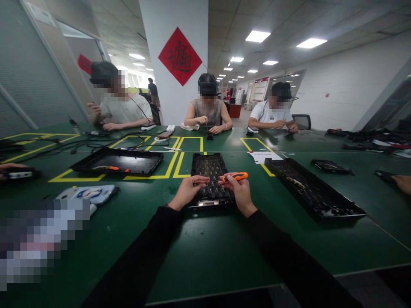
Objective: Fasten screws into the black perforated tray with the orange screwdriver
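My right hand [239,190] is closed on a screwdriver [239,176] with an orange and black handle, its thin shaft pointing left. My left hand [190,190] is closed, fingertips pinched near the tip of the shaft; whatever they hold is too small to make out. Both hands are over a black tray-like housing [210,160] that lies on the green table in front of me. Rows of small light pieces show inside it, and a silvery part [208,202] lies at its near end.
Left stands a black tray [118,171] with orange-handled tools inside; right, a long black tray [314,201] holds small parts. A paper sheet [265,157] lies beyond. Cables [61,145] cross the far left. Three people sit opposite; other hands show at both edges.
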The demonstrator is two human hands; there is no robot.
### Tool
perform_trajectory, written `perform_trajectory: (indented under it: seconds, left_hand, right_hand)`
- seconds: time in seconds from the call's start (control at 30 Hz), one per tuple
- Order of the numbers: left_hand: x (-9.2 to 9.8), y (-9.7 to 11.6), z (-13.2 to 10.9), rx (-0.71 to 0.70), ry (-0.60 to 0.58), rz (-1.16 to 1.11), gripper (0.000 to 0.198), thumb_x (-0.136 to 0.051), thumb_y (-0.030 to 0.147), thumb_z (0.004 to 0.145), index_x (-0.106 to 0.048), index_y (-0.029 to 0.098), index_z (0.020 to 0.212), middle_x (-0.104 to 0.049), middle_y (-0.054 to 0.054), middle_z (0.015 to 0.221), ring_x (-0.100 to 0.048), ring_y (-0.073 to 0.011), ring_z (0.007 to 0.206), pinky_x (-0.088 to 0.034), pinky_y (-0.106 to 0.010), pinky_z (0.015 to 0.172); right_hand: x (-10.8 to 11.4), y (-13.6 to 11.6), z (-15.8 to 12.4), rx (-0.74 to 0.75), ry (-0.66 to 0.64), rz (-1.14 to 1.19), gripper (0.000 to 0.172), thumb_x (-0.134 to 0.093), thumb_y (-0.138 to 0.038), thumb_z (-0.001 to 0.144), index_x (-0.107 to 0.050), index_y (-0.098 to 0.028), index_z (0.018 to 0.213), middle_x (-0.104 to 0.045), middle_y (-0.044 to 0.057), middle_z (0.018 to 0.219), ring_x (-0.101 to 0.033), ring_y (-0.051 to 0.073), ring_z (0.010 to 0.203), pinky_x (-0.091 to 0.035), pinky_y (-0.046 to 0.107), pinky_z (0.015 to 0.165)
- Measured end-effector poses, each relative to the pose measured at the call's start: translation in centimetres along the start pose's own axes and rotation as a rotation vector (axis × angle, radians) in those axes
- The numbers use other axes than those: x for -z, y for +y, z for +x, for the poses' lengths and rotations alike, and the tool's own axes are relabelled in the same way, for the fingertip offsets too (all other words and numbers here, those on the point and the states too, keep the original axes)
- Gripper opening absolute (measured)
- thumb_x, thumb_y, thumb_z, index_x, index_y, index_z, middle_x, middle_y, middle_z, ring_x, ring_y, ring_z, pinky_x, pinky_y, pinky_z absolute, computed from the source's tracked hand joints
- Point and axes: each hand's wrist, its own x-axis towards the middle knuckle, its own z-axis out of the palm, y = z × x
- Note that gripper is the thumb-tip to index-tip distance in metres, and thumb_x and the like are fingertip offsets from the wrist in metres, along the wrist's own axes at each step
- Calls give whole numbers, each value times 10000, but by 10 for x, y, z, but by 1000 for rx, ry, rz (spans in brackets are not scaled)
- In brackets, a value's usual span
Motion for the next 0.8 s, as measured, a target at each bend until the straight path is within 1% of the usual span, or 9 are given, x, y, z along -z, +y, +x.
perform_trajectory:
  seconds: [0.2, 0.33, 0.43, 0.57, 0.63, 0.7, 0.8]
  left_hand:
    - [1, 4, -1, 17, -29, 30, 325, -588, 190, 732, -617, 151, 1053, -689, -80, 980, -632, -186, 946, -462, -366, 916]
    - [1, 7, -1, 30, -54, 48, 331, -571, 174, 735, -612, 150, 1062, -687, -79, 986, -631, -186, 951, -462, -365, 914]
    - [1, 9, -1, 23, -82, 49, 327, -566, 169, 732, -611, 149, 1055, -673, -82, 1025, -623, -189, 968, -464, -370, 908]
    - [2, 12, -2, 16, -122, 65, 372, -568, 152, 723, -584, 154, 1094, -682, -77, 994, -626, -181, 950, -441, -382, 930]
    - [3, 14, -3, -5, -152, 72, 412, -570, 151, 719, -559, 160, 1130, -684, -73, 986, -620, -178, 959, -421, -387, 948]
    - [3, 15, -3, -37, -163, 73, 452, -566, 137, 708, -536, 164, 1158, -670, -71, 1023, -604, -174, 985, -408, -386, 960]
    - [1, 15, -5, -66, -132, 71, 509, -512, 77, 682, -508, 165, 1183, -633, -72, 1087, -588, -156, 977, -412, -370, 948]
  right_hand:
    - [-3, -4, -2, 8, -30, -45, 262, -587, -371, 780, -581, -142, 909, -677, 75, 859, -677, 177, 709, -549, 280, 613]
    - [-7, -8, -7, 53, -71, -123, 294, -593, -378, 775, -563, -163, 974, -672, 71, 911, -673, 174, 753, -551, 309, 682]
    - [-8, -8, -11, 79, -123, -177, 296, -575, -387, 786, -569, -165, 981, -670, 75, 927, -669, 174, 785, -545, 321, 722]
    - [-9, -7, -12, 101, -161, -206, 281, -548, -383, 808, -569, -163, 983, -674, 75, 908, -665, 171, 783, -538, 314, 714]
    - [-9, -8, -11, 113, -155, -201, 267, -536, -373, 820, -562, -163, 983, -674, 75, 904, -663, 168, 773, -535, 310, 703]
    - [-9, -8, -10, 121, -129, -185, 258, -527, -370, 827, -553, -163, 980, -673, 75, 896, -660, 165, 757, -533, 306, 684]
    - [-9, -7, -9, 124, -50, -159, 261, -523, -385, 827, -538, -165, 965, -672, 65, 855, -649, 153, 702, -527, 288, 636]
